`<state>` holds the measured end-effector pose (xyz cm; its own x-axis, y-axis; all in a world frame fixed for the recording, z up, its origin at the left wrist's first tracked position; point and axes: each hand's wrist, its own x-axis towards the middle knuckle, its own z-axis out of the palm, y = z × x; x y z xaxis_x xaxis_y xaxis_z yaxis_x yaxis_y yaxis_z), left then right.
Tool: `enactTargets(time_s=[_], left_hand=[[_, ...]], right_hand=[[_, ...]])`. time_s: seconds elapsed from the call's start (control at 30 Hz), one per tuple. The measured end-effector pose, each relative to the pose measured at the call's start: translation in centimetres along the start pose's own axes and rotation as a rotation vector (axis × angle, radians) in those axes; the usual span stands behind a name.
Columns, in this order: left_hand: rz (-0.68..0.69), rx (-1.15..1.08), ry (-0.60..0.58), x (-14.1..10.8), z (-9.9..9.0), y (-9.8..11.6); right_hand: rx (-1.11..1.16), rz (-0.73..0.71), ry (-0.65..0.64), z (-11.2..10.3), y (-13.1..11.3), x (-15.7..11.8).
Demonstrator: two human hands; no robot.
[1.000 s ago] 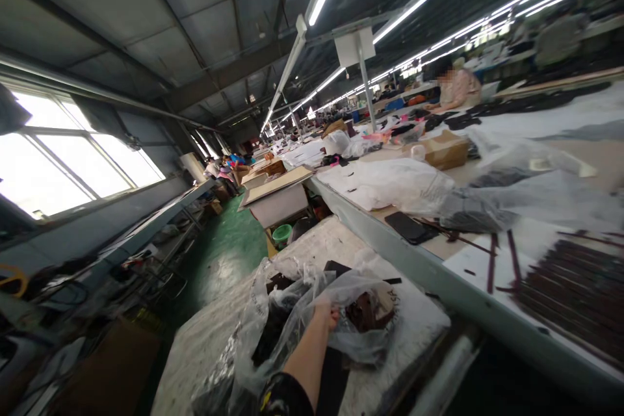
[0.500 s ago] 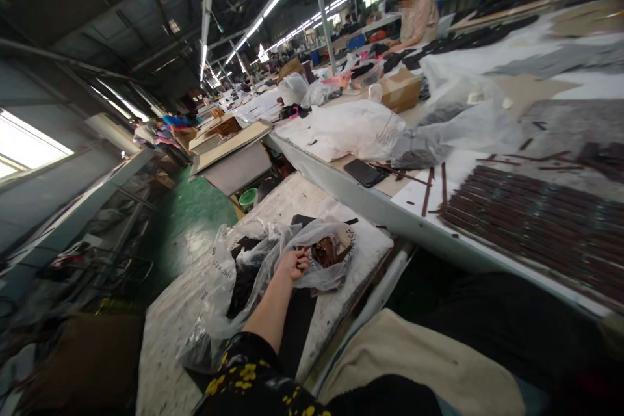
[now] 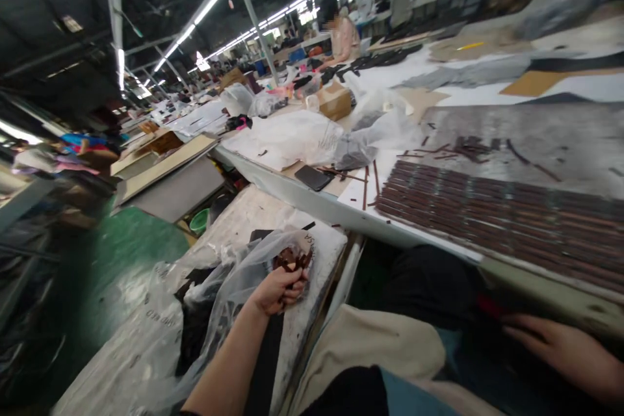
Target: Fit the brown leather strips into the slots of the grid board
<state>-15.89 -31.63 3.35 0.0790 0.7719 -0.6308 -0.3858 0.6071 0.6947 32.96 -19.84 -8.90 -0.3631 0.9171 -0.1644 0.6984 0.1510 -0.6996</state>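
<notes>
My left hand [image 3: 281,289] is closed on a bunch of thin dark brown strips [image 3: 296,259] at the mouth of a clear plastic bag [image 3: 229,292]. The bag lies on a pale, stained board, with black pieces [image 3: 195,318] inside it. At the lower right my right hand [image 3: 560,341] is low over the dark cloth of my lap, its fingers stretched out and partly in shadow. Rows of brown strips [image 3: 487,208] lie side by side on the worktable to the right, with loose strips [image 3: 470,148] behind them.
A black phone [image 3: 313,177] lies near the worktable's edge [image 3: 287,190]. Beyond it are white plastic bags [image 3: 302,133] and a cardboard box [image 3: 334,101]. A person [image 3: 344,39] works farther back. A green basin [image 3: 199,221] stands below, left of the board.
The view has swung to the right. My left hand now grips a bunch of strips at the bag's mouth, and my right hand has come into view at the lower right.
</notes>
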Motion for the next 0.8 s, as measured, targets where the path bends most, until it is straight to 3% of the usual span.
enactTargets(time_s=[0.07, 0.13, 0.3, 0.4, 0.47, 0.57, 0.7, 0.8], left_hand=[[-0.012, 0.102, -0.112, 1.5, 3.8, 1.0], [-0.032, 0.196, -0.226, 3.6, 8.0, 2.1], [-0.020, 0.547, -0.478, 9.6, 20.2, 3.6], [-0.019, 0.751, -0.561, 12.2, 27.4, 2.9], [0.002, 0.830, -0.624, 13.7, 31.3, 1.9], [0.031, 0.870, -0.669, 15.9, 35.5, 0.5], [0.007, 0.905, -0.768, 18.7, 39.1, -0.6], [-0.023, 0.881, -0.804, 20.6, 41.4, -1.0]], right_hand=[[0.072, 0.058, -0.062, -1.9, -1.2, 0.7], [0.139, 0.051, -0.031, -4.3, -3.7, 0.6], [0.255, -0.174, 0.239, -9.5, -11.0, -0.5], [0.272, -0.322, 0.319, -11.4, -12.6, -0.2], [0.210, -0.384, 0.378, -12.4, -12.2, 0.3], [0.131, -0.405, 0.389, -13.7, -10.0, 0.8], [0.197, -0.312, 0.410, -15.5, -6.4, 0.7], [0.387, -0.207, 0.333, -17.2, -3.8, 0.6]])
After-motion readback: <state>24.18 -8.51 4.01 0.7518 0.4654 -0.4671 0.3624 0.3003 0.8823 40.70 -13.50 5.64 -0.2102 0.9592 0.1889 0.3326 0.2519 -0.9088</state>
